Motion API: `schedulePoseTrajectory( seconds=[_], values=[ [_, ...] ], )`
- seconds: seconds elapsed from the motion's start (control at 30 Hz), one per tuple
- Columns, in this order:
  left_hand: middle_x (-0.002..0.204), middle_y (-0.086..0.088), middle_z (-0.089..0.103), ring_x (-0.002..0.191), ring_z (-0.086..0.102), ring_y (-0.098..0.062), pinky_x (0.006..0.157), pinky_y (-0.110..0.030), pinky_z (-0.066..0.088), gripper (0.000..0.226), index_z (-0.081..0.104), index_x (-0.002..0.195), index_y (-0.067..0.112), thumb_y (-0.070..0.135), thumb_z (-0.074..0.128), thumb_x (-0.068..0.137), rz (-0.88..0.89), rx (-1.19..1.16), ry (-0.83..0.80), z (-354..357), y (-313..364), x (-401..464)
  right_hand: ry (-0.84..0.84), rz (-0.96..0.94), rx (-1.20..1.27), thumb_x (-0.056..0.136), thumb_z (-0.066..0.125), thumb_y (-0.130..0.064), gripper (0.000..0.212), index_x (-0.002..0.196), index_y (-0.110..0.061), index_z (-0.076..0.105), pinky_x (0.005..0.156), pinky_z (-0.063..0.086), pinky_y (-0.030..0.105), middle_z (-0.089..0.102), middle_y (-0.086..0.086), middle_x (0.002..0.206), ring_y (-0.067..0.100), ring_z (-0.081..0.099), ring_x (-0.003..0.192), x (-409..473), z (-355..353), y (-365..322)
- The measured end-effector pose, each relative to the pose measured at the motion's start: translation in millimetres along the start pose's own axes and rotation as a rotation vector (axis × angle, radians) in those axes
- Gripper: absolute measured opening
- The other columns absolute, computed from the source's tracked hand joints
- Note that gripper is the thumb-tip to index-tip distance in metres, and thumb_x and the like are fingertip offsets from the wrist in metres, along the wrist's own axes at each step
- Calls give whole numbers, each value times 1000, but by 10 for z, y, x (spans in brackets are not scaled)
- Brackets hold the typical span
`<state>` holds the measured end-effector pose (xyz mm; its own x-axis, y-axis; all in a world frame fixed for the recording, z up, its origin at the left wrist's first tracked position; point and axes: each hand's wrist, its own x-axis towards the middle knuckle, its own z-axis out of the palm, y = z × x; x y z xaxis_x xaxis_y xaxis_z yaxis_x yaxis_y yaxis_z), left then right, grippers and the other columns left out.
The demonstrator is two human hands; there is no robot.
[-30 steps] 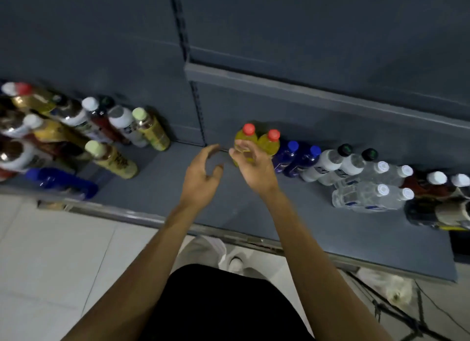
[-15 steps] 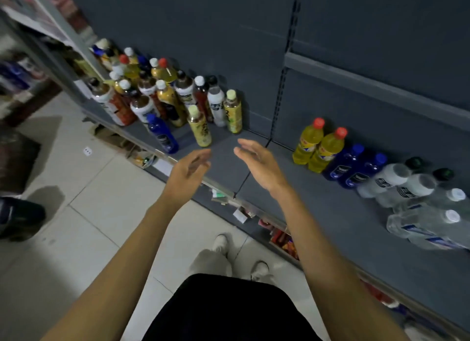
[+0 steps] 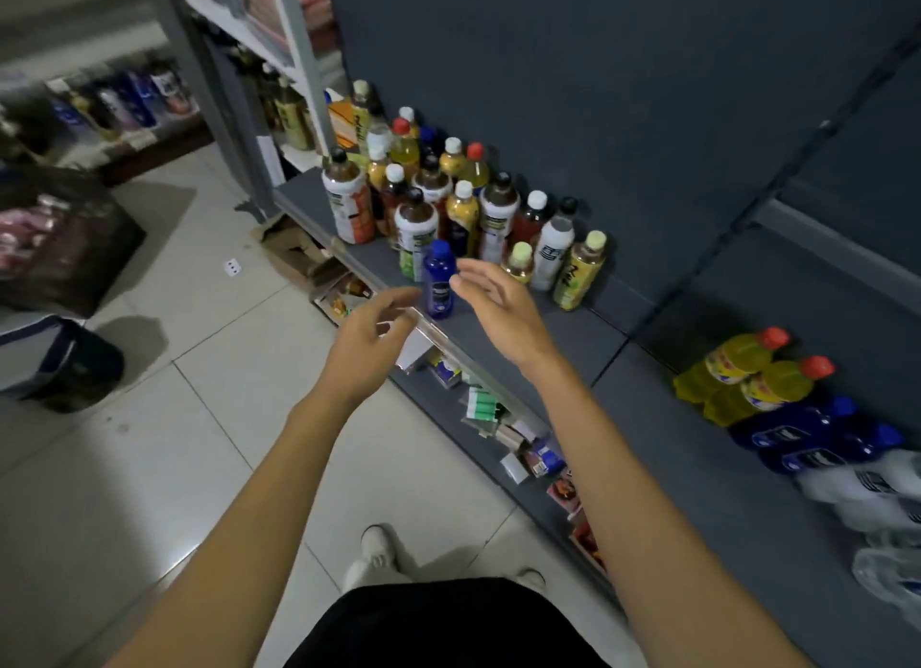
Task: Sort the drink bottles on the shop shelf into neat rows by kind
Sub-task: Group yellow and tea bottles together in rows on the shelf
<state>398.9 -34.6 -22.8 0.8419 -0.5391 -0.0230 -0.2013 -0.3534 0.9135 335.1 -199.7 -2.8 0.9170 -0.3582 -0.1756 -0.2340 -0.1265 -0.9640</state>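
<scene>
Both hands reach toward a blue bottle [image 3: 438,281] standing upright near the shelf [image 3: 573,338] front edge, at eleven o'clock. The left hand [image 3: 366,341] and right hand [image 3: 498,303] flank it, fingers loosely spread, holding nothing; whether the right fingertips touch it is unclear. Sorted yellow bottles [image 3: 747,376] stand at three o'clock.

Both hands are held out over the front edge of the shelf [image 3: 573,338], the left hand [image 3: 366,341] nearer the floor [image 3: 199,418], the right hand [image 3: 498,308] over the shelf board. A lone bottle [image 3: 438,279] stands upright between their fingertips. Just beyond it stands a crowd of mixed bottles [image 3: 448,199]. Well to the right of the right hand, bottles in pairs [image 3: 777,393] stand against the back wall.
</scene>
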Motion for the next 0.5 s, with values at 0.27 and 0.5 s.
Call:
schedulePoseTrajectory(
  seconds=[0.27,0.5],
  values=[
    [120,12,62,110,55,-1,96,-24,44,30,60,124,24,19,48,98,-63,3,6,-923,-529,276,13,31,-12,95,59,-31,34,127,-20,59,88,41,13,61,-1,129,4,57,115,636,858,-256],
    [121,13,61,110,55,0,87,-12,42,30,61,124,24,16,47,98,-68,-36,-27,-1121,-831,833,55,119,18,95,58,-26,32,126,-16,60,76,44,2,63,-5,121,-11,56,101,1133,991,-113]
  ],
)
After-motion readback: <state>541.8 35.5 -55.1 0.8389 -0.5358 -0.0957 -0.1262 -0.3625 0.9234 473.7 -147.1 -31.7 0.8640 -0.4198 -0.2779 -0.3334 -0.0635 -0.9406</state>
